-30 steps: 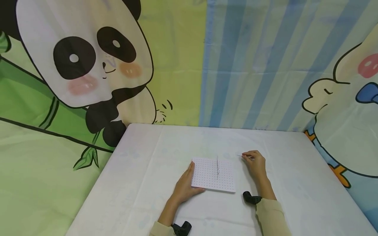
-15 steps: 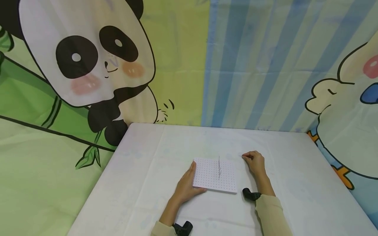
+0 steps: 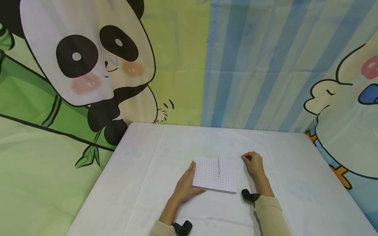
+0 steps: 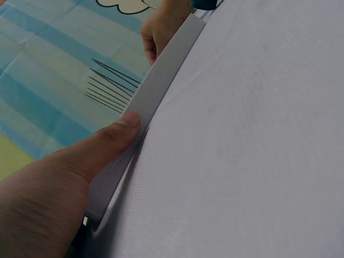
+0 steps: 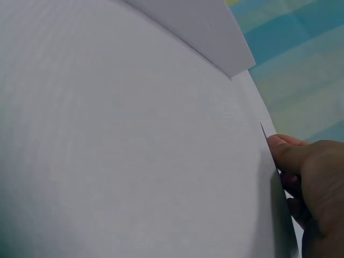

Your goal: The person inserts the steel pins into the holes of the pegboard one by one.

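Observation:
A white board [image 3: 203, 173] with rows of small holes lies on the table. Several thin dark needles [image 4: 108, 91] stand in a row on it, points upward. My left hand [image 3: 184, 185] holds the board's near left corner, thumb on the front edge [image 4: 161, 75] and fingers along the left side. To the right of the board, apart from it, my right hand [image 3: 254, 164] pinches another needle [image 5: 264, 130] between thumb and fingers. Its tip points left, toward the board; the pinching fingers hide part of it.
A white cloth covers the table [image 3: 147, 196]. Behind it hangs a curtain [image 3: 177, 65] printed with a panda and stripes. Black wrist cameras are strapped to the left wrist [image 3: 182, 227] and right wrist [image 3: 250, 196].
The fingers of my right hand have closed more tightly together around the needle. My left hand stays on the board, and the row of needles looks the same.

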A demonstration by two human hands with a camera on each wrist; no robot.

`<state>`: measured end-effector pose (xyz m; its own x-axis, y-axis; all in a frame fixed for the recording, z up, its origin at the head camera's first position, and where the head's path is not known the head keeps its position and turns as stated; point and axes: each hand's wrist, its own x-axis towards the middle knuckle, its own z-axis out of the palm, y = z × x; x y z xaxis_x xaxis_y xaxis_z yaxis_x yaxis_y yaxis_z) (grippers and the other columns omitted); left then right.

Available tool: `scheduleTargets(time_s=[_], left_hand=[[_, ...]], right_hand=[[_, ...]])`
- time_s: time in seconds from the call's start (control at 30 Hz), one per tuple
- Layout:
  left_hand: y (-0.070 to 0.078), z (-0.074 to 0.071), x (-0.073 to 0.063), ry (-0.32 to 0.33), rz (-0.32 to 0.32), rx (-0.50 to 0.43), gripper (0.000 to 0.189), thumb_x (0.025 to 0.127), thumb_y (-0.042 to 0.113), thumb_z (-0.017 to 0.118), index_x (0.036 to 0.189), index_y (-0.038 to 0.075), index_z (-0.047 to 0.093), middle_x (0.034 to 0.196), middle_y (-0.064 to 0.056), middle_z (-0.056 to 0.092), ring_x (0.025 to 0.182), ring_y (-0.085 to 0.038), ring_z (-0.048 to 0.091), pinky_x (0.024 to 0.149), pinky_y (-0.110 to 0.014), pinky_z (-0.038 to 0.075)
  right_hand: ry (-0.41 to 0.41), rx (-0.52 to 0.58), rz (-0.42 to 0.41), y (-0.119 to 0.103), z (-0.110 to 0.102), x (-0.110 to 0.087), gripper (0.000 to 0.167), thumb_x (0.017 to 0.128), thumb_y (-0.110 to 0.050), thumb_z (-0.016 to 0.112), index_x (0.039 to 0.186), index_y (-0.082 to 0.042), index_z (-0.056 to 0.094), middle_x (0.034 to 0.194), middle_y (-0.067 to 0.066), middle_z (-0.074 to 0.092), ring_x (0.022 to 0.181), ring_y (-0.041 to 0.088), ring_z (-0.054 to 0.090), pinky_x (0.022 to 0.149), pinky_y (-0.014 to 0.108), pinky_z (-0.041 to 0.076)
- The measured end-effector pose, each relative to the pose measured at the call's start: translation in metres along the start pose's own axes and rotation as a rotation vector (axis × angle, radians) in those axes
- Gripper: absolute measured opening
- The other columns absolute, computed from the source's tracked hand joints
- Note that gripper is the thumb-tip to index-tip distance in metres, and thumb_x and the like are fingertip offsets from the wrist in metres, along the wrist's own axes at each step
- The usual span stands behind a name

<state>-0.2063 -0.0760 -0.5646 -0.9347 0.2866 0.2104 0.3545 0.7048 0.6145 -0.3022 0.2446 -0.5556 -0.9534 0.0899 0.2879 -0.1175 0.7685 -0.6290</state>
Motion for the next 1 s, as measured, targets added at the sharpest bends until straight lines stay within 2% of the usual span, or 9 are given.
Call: scheduleTargets(time_s=[0.27,0.4,0.53,0.63,0.8,0.9,1.0], left_hand=[[-0.002,0.002,-0.001,0.006,0.018,0.012,0.115,0.066,0.048,0.079,0.148,0.004,0.011,0.153,-0.007,0.012,0.136,-0.025,0.022,0.107,-0.040,0.026],[-0.002,0.001,-0.001,0.006,0.015,0.007,0.115,0.065,0.048,0.079,0.148,0.004,0.012,0.154,-0.007,0.012,0.137,-0.024,0.021,0.107,-0.039,0.025],[-0.001,0.000,0.000,0.003,0.011,0.006,0.115,0.065,0.047,0.079,0.148,0.004,0.012,0.154,-0.007,0.011,0.137,-0.024,0.021,0.107,-0.039,0.025],[-0.001,0.000,0.001,-0.002,0.008,0.015,0.115,0.065,0.048,0.079,0.148,0.004,0.011,0.154,-0.006,0.011,0.137,-0.024,0.021,0.107,-0.039,0.025],[-0.001,0.001,0.001,-0.001,0.007,0.017,0.116,0.066,0.049,0.078,0.148,0.005,0.010,0.154,-0.007,0.011,0.137,-0.024,0.021,0.107,-0.039,0.026],[-0.002,0.002,0.001,0.006,0.013,0.022,0.115,0.066,0.050,0.078,0.148,0.005,0.010,0.154,-0.007,0.012,0.136,-0.025,0.022,0.107,-0.040,0.026],[-0.003,0.003,0.002,0.012,0.018,0.035,0.115,0.066,0.051,0.077,0.148,0.005,0.010,0.153,-0.008,0.013,0.136,-0.025,0.023,0.106,-0.040,0.027]], right_hand=[[-0.055,0.066,0.033,-0.006,-0.005,-0.013,0.015,0.089,-0.014,0.062,0.091,0.000,0.066,0.087,0.013,0.063,0.080,0.026,0.056,0.070,0.038,0.045],[-0.042,0.132,-0.007,-0.014,-0.009,-0.021,0.018,0.091,-0.019,0.059,0.094,-0.001,0.065,0.085,0.009,0.064,0.077,0.021,0.058,0.067,0.031,0.047],[-0.044,0.264,-0.073,-0.029,-0.011,-0.031,0.021,0.091,-0.022,0.059,0.094,-0.002,0.064,0.079,0.006,0.065,0.071,0.017,0.061,0.059,0.023,0.048],[-0.107,0.415,-0.144,-0.042,-0.011,-0.041,0.018,0.089,-0.018,0.062,0.093,-0.001,0.064,0.079,0.007,0.067,0.071,0.016,0.065,0.061,0.020,0.050],[-0.316,0.700,-0.279,-0.061,-0.014,-0.055,0.007,0.085,0.001,0.063,0.090,0.006,0.061,0.080,0.020,0.066,0.071,0.027,0.067,0.068,0.024,0.053],[-0.384,0.737,-0.351,-0.075,-0.018,-0.062,0.007,0.082,0.009,0.062,0.088,0.007,0.059,0.079,0.024,0.065,0.070,0.035,0.065,0.067,0.029,0.054],[-0.381,0.669,-0.403,-0.091,-0.024,-0.068,0.009,0.080,0.011,0.064,0.086,0.006,0.059,0.079,0.023,0.065,0.069,0.037,0.064,0.067,0.033,0.054]])
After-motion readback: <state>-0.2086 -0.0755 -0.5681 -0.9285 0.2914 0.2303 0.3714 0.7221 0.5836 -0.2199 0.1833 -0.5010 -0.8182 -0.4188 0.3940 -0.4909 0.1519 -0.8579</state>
